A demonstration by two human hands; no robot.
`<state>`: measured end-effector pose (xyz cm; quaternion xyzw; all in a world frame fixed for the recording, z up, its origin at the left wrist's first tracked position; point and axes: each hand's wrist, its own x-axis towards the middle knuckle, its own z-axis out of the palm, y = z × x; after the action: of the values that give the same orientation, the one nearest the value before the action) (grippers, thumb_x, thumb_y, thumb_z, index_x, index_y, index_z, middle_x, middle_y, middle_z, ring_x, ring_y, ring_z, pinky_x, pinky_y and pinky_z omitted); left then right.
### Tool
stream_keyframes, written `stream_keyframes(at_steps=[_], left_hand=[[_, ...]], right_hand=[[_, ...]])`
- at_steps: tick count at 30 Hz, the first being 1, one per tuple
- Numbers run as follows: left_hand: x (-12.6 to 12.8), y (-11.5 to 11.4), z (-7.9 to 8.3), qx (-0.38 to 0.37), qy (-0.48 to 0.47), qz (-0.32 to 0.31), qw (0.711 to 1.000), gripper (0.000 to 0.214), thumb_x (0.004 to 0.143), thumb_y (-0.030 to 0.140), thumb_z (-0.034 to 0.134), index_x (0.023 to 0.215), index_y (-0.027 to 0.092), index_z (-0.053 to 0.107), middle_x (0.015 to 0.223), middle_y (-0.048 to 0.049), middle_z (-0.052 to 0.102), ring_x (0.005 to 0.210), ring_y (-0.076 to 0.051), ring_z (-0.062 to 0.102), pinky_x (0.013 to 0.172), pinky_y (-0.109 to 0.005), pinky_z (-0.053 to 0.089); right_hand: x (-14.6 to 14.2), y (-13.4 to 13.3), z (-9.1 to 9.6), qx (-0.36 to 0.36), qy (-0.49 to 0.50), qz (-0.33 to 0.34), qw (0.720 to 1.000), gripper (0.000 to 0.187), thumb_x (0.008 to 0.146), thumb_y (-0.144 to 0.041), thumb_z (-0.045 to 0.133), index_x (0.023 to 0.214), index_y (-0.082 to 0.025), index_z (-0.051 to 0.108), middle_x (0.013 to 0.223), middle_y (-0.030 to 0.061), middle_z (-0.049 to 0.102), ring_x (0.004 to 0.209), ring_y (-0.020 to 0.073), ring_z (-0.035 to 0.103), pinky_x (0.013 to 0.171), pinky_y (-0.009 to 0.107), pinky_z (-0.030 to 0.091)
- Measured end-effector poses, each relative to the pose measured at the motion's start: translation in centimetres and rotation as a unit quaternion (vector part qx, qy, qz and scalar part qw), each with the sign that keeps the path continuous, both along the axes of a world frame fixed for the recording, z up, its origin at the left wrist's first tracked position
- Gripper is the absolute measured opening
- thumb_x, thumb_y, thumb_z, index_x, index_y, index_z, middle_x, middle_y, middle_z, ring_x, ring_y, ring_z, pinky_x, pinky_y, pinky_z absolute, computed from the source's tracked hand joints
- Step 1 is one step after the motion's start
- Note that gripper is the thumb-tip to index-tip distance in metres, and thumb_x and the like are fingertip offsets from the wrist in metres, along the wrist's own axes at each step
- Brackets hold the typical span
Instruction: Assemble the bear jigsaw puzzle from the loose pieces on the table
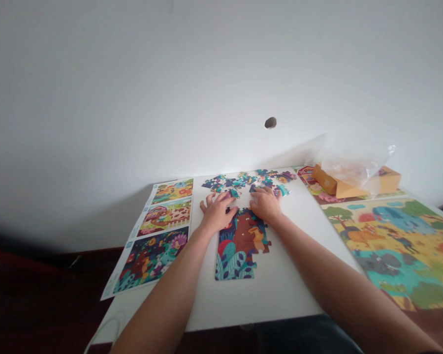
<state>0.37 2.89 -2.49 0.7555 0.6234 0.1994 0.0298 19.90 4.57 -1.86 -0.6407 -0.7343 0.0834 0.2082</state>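
Note:
A partly assembled jigsaw (pixel 239 246) with a brown bear and blue leaves lies on the white table (pixel 266 295). My left hand (pixel 217 210) rests palm down at its upper left edge, fingers spread toward the loose pieces. My right hand (pixel 265 201) lies palm down at the upper right edge, fingers pressed on pieces there. A heap of loose puzzle pieces (pixel 249 181) sits just beyond both hands, near the wall. Neither hand visibly lifts anything.
A reference sheet (pixel 158 231) with three pictures lies at the left, overhanging the table edge. A finished colourful puzzle (pixel 398 246) covers the right side. Behind it stand an orange box (pixel 350 184) and a clear plastic bag (pixel 354 160). The white wall rises close behind.

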Motion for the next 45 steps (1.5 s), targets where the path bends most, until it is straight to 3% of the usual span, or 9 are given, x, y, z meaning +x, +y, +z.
stream_keyframes(at_steps=[10, 16, 20, 22, 25, 28, 31, 37, 45], left_hand=[[0.1, 0.1, -0.1, 0.022, -0.024, -0.042, 0.999, 0.027, 0.088, 0.029, 0.062, 0.108, 0.042, 0.073, 0.146, 0.0065, 0.052, 0.135, -0.038, 0.032, 0.106, -0.064, 0.027], [0.3, -0.5, 0.7, 0.046, -0.031, -0.119, 0.991, 0.023, 0.079, 0.043, 0.074, 0.1, 0.035, 0.076, 0.142, 0.0, 0.055, 0.134, -0.038, 0.031, 0.107, -0.059, 0.027], [0.9, -1.4, 1.8, 0.019, -0.054, -0.239, 0.969, 0.013, 0.078, 0.04, 0.077, 0.073, 0.028, 0.077, 0.108, -0.0031, 0.068, 0.113, -0.027, 0.052, 0.104, -0.046, 0.034], [1.4, -2.1, 2.3, -0.052, -0.055, -0.334, 0.939, 0.014, 0.079, 0.038, 0.077, 0.072, 0.026, 0.075, 0.089, -0.0009, 0.069, 0.097, -0.021, 0.06, 0.099, -0.039, 0.038], [1.9, -2.7, 2.7, -0.08, -0.076, -0.374, 0.921, 0.01, 0.08, 0.032, 0.076, 0.075, 0.024, 0.073, 0.08, 0.0011, 0.07, 0.087, -0.017, 0.063, 0.09, -0.033, 0.043], [1.7, -2.1, 2.3, -0.032, -0.121, -0.357, 0.926, 0.008, 0.086, 0.023, 0.068, 0.081, 0.023, 0.074, 0.085, -0.0001, 0.072, 0.085, -0.016, 0.064, 0.085, -0.031, 0.046], [0.8, -1.0, 1.5, 0.058, -0.161, -0.261, 0.95, 0.015, 0.089, 0.018, 0.06, 0.086, 0.022, 0.074, 0.088, -0.0028, 0.071, 0.088, -0.018, 0.063, 0.086, -0.033, 0.048], [-0.1, -0.1, 0.4, 0.079, -0.058, -0.078, 0.992, 0.014, 0.081, 0.022, 0.066, 0.083, 0.029, 0.078, 0.111, -0.0036, 0.068, 0.113, -0.029, 0.052, 0.097, -0.047, 0.043], [0.2, -0.3, 0.5, 0.046, -0.028, -0.066, 0.996, 0.024, 0.081, 0.018, 0.06, 0.081, 0.032, 0.079, 0.124, -0.0023, 0.062, 0.124, -0.031, 0.042, 0.105, -0.051, 0.036]], right_hand=[[0.2, -0.5, 0.8, -0.005, 0.031, 0.039, 0.999, 0.032, 0.072, -0.027, 0.065, 0.101, -0.031, 0.077, 0.129, 0.0054, 0.061, 0.126, 0.0355, 0.043, 0.11, 0.063, 0.019], [0.3, -0.3, 1.0, -0.017, 0.01, 0.041, 0.999, 0.017, 0.073, -0.03, 0.066, 0.086, -0.029, 0.077, 0.106, 0.0076, 0.066, 0.112, 0.0312, 0.053, 0.103, 0.053, 0.03], [0.4, -0.2, 1.3, -0.032, 0.001, 0.056, 0.998, 0.012, 0.075, -0.032, 0.065, 0.08, -0.026, 0.075, 0.092, 0.0061, 0.07, 0.098, 0.0264, 0.06, 0.096, 0.044, 0.035], [0.4, -0.2, 1.4, -0.037, -0.003, 0.056, 0.998, 0.012, 0.075, -0.033, 0.066, 0.08, -0.025, 0.074, 0.088, 0.0056, 0.071, 0.095, 0.0254, 0.062, 0.095, 0.043, 0.035], [0.4, -0.3, 1.5, -0.041, -0.008, 0.055, 0.998, 0.013, 0.075, -0.034, 0.066, 0.081, -0.026, 0.074, 0.085, 0.0048, 0.072, 0.092, 0.0251, 0.064, 0.096, 0.044, 0.035], [0.4, -0.3, 1.7, -0.049, -0.005, 0.06, 0.997, 0.012, 0.075, -0.034, 0.065, 0.081, -0.027, 0.074, 0.082, 0.0037, 0.073, 0.09, 0.0246, 0.065, 0.097, 0.045, 0.034], [0.4, -0.4, 1.8, -0.05, 0.001, 0.068, 0.996, 0.012, 0.074, -0.03, 0.064, 0.08, -0.027, 0.074, 0.08, 0.003, 0.073, 0.088, 0.0239, 0.065, 0.097, 0.046, 0.033], [0.4, -0.5, 1.9, -0.058, 0.005, 0.082, 0.995, 0.012, 0.074, -0.029, 0.064, 0.079, -0.026, 0.075, 0.079, 0.0032, 0.073, 0.087, 0.0245, 0.066, 0.098, 0.046, 0.033], [0.4, -0.9, 1.7, 0.014, 0.029, 0.145, 0.989, 0.019, 0.073, -0.021, 0.058, 0.08, -0.026, 0.076, 0.087, 0.0031, 0.07, 0.092, 0.0238, 0.063, 0.093, 0.042, 0.035]])
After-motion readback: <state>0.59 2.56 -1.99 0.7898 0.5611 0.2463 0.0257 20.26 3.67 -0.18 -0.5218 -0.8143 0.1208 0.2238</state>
